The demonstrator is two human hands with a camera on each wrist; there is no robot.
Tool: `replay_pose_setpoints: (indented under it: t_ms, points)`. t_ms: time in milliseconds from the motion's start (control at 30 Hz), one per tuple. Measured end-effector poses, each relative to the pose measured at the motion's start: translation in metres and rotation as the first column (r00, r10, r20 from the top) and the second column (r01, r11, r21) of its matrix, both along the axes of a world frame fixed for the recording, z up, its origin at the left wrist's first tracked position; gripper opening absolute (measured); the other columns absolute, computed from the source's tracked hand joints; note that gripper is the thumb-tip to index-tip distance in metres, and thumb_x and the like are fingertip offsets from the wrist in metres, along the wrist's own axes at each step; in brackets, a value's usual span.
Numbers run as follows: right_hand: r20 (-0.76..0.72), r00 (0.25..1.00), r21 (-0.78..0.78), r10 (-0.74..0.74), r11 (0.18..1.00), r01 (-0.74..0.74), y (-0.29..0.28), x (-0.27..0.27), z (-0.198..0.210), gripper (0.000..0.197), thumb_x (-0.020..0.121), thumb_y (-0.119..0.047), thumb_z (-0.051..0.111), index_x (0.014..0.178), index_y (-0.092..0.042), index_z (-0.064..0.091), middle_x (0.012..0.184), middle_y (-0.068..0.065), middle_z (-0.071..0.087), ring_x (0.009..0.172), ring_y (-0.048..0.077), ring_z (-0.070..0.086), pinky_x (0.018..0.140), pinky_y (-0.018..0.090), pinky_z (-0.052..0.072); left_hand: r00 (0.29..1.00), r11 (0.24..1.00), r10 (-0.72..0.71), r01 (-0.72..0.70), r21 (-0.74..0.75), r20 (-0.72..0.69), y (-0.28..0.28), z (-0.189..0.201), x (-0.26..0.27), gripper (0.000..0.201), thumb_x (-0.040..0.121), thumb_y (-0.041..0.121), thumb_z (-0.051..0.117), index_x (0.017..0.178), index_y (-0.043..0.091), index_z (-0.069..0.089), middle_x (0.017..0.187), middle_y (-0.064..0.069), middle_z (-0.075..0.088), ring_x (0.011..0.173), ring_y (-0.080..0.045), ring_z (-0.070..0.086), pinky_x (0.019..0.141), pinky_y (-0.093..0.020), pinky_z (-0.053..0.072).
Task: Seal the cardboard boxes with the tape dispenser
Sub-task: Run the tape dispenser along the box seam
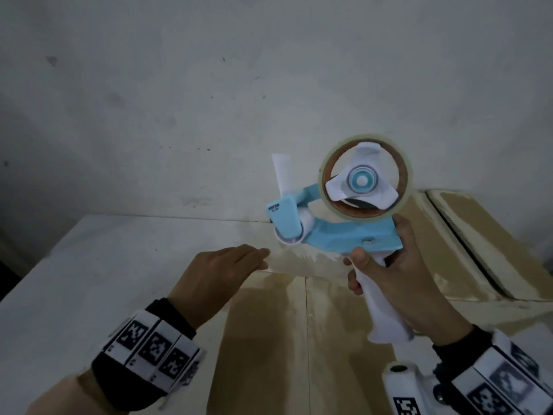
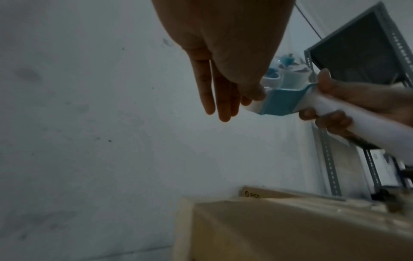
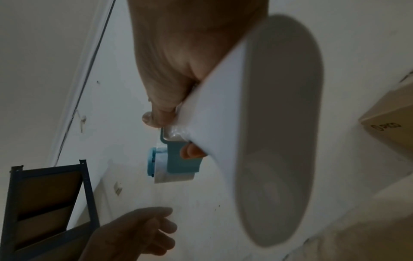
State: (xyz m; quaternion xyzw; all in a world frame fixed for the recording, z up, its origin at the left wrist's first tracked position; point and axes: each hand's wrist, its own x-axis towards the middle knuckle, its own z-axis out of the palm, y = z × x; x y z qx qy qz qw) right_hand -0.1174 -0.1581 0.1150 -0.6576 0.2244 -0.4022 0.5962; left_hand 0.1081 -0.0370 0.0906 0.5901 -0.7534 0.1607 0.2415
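Cardboard boxes, plain brown and closed, sit on a white table (image 1: pixel 89 265) against a scuffed white wall: the near brown cardboard box (image 1: pixel 299 339) lies under both hands, its centre seam running away from the camera, and a second brown cardboard box (image 1: pixel 493 250) stands just right of it. The right hand (image 1: pixel 398 283) wraps its fingers around the white handle of a light-blue plastic tape dispenser (image 1: pixel 338 217), which is raised clear of the lid with its clear tape roll (image 1: pixel 366 181) uppermost. The left hand (image 1: pixel 221 274), fingers straight and together, hovers over the far left of the lid beside the dispenser's roller, gripping nothing. A glossy patch at the seam's far end looks like tape already stuck down, though blur leaves that uncertain. To seal well, the roller should probably be set on the far edge, the flaps steadied flat with the free hand, and the dispenser drawn along the seam under even pressure.
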Motion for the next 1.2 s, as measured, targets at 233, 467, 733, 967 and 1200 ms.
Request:
replay_pose_setpoints:
  t_ms: [233,467,733,967,1200]
  points:
    - [-0.004,0.998,-0.002,0.057,0.998,-0.057,0.002,0.005,0.001,0.078,0.047,-0.059,0.080,0.105,-0.026,0.041,0.092,0.010,0.058,0.046,0.019,0.058,0.044,0.027,0.051,0.992,0.998,-0.050,0.053,-0.022,0.118,0.012,-0.005,0.013,0.073,0.049,0.001,0.087,0.113,0.007,0.050,0.080,-0.002,0.073,0.061,-0.011,0.068,0.046,-0.020,0.053]
    - [0.023,1.000,-0.024,0.019,1.000,-0.019,-0.006,0.006,0.005,0.088,0.052,-0.057,0.081,0.110,-0.009,0.036,0.080,0.001,0.061,0.043,0.020,0.055,0.041,0.028,0.048,0.953,0.980,0.141,-0.097,0.172,-0.269,0.013,-0.006,0.010,0.070,0.094,0.057,0.010,0.103,0.012,0.064,0.079,0.002,0.071,0.062,-0.005,0.066,0.052,-0.011,0.048]
    - [0.100,0.989,-0.115,0.104,0.989,-0.092,0.000,0.016,0.007,0.074,0.061,-0.051,0.078,0.110,-0.013,0.036,0.083,-0.006,0.064,0.046,0.018,0.056,0.042,0.026,0.050,0.291,0.897,0.387,0.100,0.430,-0.875,-0.016,0.018,-0.014,0.053,0.085,0.055,0.021,0.080,0.023,0.063,0.067,0.007,0.070,0.059,-0.007,0.065,0.053,-0.019,0.050]
    - [0.164,0.976,-0.134,0.140,0.984,-0.118,0.001,0.018,0.004,0.072,0.067,-0.043,0.078,0.115,-0.014,0.033,0.090,-0.004,0.062,0.054,0.014,0.056,0.045,0.027,0.051,0.079,0.898,0.385,0.196,0.393,-0.919,-0.014,0.026,-0.024,0.029,0.098,0.029,0.037,0.094,0.007,0.056,0.074,0.000,0.069,0.063,-0.011,0.068,0.056,-0.023,0.053]
    - [0.087,0.981,-0.168,0.176,0.973,-0.160,-0.009,0.007,-0.008,0.075,0.061,-0.018,0.080,0.123,-0.029,0.038,0.093,-0.007,0.061,0.065,0.007,0.060,0.049,0.025,0.052,-0.026,0.897,0.408,0.196,0.395,-0.913,-0.015,0.027,-0.014,0.019,0.091,0.008,0.050,0.107,-0.002,0.056,0.077,-0.007,0.067,0.057,-0.006,0.066,0.052,-0.017,0.053]
